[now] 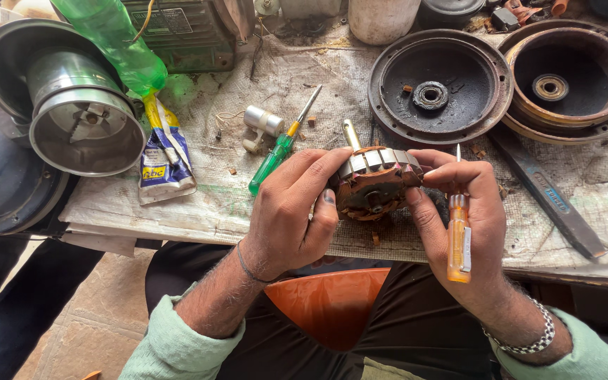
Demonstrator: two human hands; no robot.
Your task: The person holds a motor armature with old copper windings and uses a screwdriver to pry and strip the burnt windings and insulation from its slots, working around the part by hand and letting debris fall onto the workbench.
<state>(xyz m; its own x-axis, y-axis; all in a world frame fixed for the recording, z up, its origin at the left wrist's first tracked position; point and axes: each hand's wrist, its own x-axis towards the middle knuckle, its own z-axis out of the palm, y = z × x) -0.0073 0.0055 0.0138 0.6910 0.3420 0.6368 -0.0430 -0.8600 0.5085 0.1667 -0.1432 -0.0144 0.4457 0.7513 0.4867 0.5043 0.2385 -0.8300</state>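
My left hand [295,211] and my right hand [459,218] together grip a small motor stator [373,179], a round core with metal laminations and brown windings, its shaft pointing away from me. An orange-handled screwdriver [458,239] is also held in the right hand, along the palm, tip pointing away. A green-handled screwdriver [276,156] lies on the bench just left of the left hand.
Two dark round motor covers [439,84] [571,74] lie at the back right, with a flat steel bar [550,200] in front. A shiny metal housing [82,112], a green plastic bottle [117,42], a squeezed tube [163,158] and a small white capacitor [262,123] sit left.
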